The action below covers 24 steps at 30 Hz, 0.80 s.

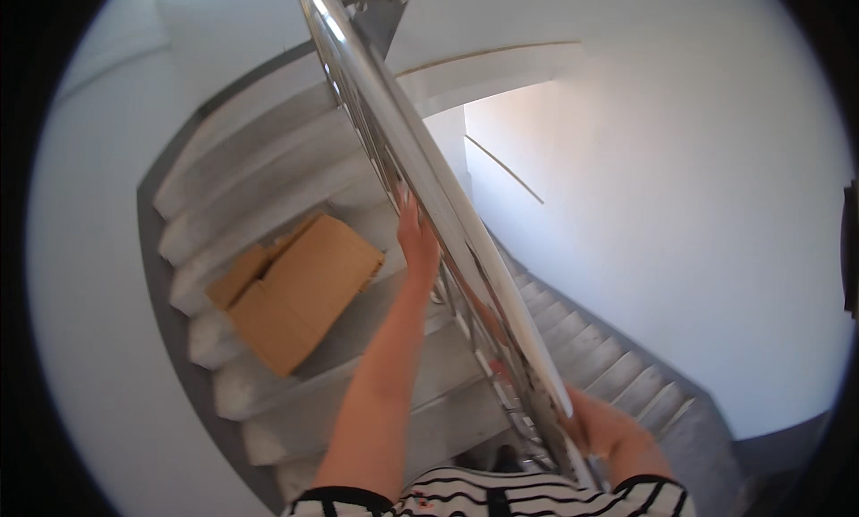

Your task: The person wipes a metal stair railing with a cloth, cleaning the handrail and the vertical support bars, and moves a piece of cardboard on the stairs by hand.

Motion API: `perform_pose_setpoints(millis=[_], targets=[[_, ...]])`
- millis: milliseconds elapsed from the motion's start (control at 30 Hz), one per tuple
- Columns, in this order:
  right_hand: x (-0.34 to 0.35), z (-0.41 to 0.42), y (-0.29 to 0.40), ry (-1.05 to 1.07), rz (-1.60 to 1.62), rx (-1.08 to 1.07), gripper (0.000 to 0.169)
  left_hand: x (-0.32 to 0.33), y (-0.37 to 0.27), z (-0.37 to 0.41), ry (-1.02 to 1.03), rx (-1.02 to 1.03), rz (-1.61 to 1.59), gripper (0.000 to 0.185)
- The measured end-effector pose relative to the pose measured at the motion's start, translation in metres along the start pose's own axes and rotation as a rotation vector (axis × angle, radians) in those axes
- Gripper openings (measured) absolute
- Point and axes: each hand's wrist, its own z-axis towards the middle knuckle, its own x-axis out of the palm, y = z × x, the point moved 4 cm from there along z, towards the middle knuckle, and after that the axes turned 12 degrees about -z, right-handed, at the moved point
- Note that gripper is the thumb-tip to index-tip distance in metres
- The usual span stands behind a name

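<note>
My left hand (417,238) reaches up along the near left side of a polished metal handrail (463,238), its fingers against the rail's flank or the balusters; whether they grip is unclear. On the other side of the rail, my right forearm (607,426) bends in at the lower right. The rail and balusters hide most of my right hand. A flattened-looking brown cardboard box (309,289) with loose flaps lies tilted across the stair treads, left of my left arm and apart from it.
Curved stone-like stairs (268,154) with a dark grey skirting run along a white wall at left. Beyond the railing, another flight (590,349) lies lower down beside a pale wall (671,215). Dark shoes (507,458) show partly below the rail, near my striped shirt.
</note>
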Motion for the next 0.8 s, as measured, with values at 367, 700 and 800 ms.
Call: perform_pose_setpoints(millis=[367, 700, 800], targets=[[-0.100, -0.093, 0.117, -0.238, -0.391, 0.056, 0.087, 0.079, -0.170, -0.081, 0.486, 0.882, 0.704, 0.028], [-0.089, -0.085, 0.120, -0.253, -0.415, 0.023, 0.088, 0.063, -0.176, 0.064, 0.408, 0.770, 0.986, 0.011], [-0.101, -0.089, 0.109, -0.337, -0.479, 0.098, 0.087, 0.101, -0.151, -0.028, 0.552, 0.764, 0.882, 0.008]])
